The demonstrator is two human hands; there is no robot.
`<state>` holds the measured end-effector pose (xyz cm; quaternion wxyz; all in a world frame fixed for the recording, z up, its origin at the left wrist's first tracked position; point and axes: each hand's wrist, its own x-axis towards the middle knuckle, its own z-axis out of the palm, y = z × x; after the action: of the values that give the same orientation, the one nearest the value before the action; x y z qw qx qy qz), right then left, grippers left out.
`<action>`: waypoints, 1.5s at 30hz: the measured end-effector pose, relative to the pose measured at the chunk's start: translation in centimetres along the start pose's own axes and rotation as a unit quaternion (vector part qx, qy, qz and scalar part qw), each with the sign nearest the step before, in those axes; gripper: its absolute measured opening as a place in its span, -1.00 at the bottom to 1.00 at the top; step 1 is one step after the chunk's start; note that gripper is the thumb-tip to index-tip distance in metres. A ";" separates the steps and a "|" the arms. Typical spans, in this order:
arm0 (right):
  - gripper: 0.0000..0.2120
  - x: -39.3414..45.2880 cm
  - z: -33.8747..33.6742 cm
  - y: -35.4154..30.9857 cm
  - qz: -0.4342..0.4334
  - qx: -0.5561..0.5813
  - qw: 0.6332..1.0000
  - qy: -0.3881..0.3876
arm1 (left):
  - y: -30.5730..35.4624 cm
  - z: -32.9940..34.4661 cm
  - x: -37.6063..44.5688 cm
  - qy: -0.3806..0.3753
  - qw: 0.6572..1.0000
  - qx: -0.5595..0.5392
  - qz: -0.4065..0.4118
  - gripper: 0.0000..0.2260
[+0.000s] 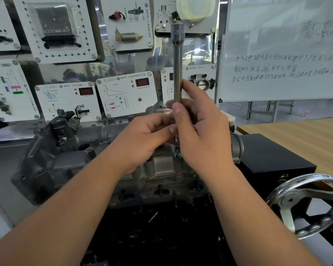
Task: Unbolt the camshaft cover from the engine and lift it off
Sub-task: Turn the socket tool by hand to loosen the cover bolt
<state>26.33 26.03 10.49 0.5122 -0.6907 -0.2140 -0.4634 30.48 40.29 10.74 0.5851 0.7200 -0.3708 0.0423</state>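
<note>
While upright over the camshaft cover (161,166), extension bar (177,70) in both hands' (200,135) closed grip.

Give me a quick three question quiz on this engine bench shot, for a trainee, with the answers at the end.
1. True or false: the long extension bar stands roughly upright over the camshaft cover.
2. Which hand grips the bar higher up: A the left hand, B the right hand?
3. Fill in: the chrome handwheel sits at the lower ____ of the view.

Key: 1 true. 2 B. 3 right.
</note>
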 end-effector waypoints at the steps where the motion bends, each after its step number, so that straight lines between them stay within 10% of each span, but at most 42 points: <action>1: -0.59 0.1 -0.1 0.1 0.006 0.009 1.000 0.000 | -0.1 0.0 0.0 0.002 1.000 0.000 0.001 -0.87; 45: -0.52 0.3 -0.3 -0.1 0.017 0.037 0.999 -0.022 | 0.0 0.1 0.2 -0.015 0.998 0.069 0.005 -0.74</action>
<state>26.26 25.76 10.83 0.5401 -0.6849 -0.2309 -0.4312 30.56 40.12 10.77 0.5286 0.7572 -0.3790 0.0598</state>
